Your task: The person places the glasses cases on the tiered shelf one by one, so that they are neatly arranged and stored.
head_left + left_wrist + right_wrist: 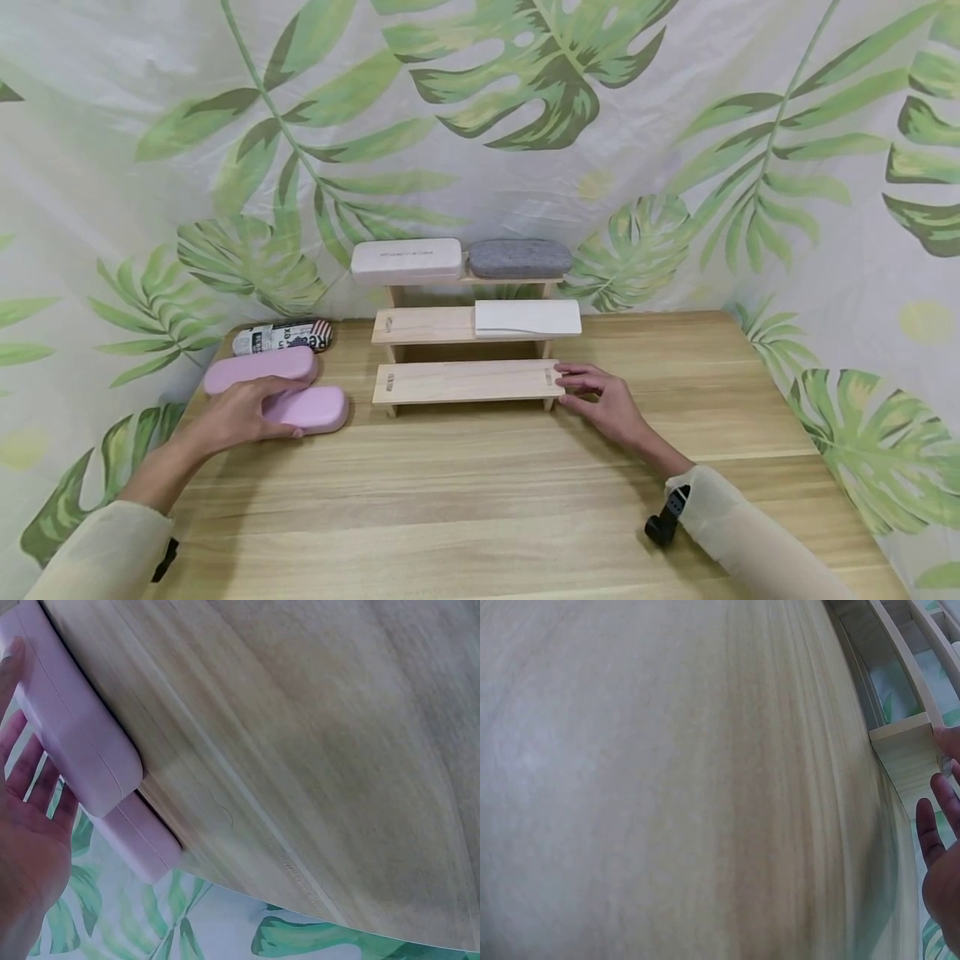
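My left hand (243,408) grasps the front pink case (318,410), thumb along its near side and fingers reaching over the far side; the case is to the left of the wooden stand (468,383), level with its lowest tier. I cannot tell whether it rests fully on the table (465,508) or is slightly raised. My right hand (607,404) is at the right end of the stand's lowest tier, its fingertips touching the board's end and the thumb near its front corner; whether I pinch the board or only touch it, I cannot tell. Just behind the front pink case, also left of the stand, lies a second pink case (258,367), and behind that a newsprint-patterned case (273,337) with a striped end. On the stand's middle tier, a flat white case (527,318) takes the right half. On its top tier, an off-white case (408,260) with small lettering sits at the left and a gray fabric case (521,258) beside it at the right. Behind the stand hangs a pale cloth (495,192) printed with green leaves.
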Motion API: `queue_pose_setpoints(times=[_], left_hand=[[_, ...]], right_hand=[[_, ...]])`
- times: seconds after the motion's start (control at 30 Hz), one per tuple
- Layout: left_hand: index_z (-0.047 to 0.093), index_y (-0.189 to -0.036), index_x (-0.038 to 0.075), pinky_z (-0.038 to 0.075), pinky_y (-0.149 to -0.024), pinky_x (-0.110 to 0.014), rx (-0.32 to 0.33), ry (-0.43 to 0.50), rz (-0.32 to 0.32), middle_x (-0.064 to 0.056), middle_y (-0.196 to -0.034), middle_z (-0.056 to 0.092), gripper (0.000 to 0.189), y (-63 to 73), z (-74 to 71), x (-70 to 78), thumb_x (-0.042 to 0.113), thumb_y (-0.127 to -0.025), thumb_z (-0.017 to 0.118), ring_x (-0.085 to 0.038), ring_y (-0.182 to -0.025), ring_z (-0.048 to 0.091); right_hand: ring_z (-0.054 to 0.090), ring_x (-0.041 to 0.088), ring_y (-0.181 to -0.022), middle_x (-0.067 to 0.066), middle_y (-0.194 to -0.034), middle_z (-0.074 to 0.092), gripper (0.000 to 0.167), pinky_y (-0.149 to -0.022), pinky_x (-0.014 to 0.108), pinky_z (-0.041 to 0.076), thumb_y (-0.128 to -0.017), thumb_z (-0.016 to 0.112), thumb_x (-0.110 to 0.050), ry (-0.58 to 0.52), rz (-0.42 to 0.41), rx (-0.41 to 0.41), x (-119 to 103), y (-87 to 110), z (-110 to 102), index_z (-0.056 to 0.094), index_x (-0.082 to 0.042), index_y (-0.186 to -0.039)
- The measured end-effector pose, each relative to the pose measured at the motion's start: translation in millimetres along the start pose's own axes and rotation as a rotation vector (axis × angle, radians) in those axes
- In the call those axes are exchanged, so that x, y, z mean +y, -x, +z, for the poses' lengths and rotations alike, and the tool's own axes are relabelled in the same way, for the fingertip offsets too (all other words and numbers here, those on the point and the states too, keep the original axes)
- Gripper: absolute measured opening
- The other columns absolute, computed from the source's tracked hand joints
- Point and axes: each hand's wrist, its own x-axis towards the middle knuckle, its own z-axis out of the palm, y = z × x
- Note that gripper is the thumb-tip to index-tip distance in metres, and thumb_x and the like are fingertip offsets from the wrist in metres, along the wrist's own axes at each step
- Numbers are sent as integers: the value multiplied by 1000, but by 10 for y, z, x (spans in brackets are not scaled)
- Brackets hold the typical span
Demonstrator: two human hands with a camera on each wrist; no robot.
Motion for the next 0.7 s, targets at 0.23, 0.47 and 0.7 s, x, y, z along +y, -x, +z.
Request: queue_pose_setpoints(times=[0.23,0.47,0.7], left_hand=[[74,-130,5,53,-90,-38,-32,-15,-3,-15,-128,75,83,-15,-30,-6,42,-62,103,-36,-113,70],[74,-130,5,45,-93,-19,-46,-3,-1,-14,-127,75,81,-19,-33,-16,38,-62,104,-35,-115,69],[75,-128,5,52,-93,-33,-40,-18,13,-13,-125,76,79,-20,-12,-4,35,-62,104,-36,-114,71]], right_hand=[[63,31,-131,10,-141,68,27,-91,36,61,-92,82,-3,-11,11,1,-20,-16,-5,80,-5,-119],[63,35,-130,13,-140,68,28,-91,43,61,-91,82,-1,-18,-4,5,-27,-22,6,80,-3,-118],[63,32,-131,10,-141,68,27,-92,43,61,-91,82,-2,-21,9,4,-7,-6,3,80,-4,-118]])
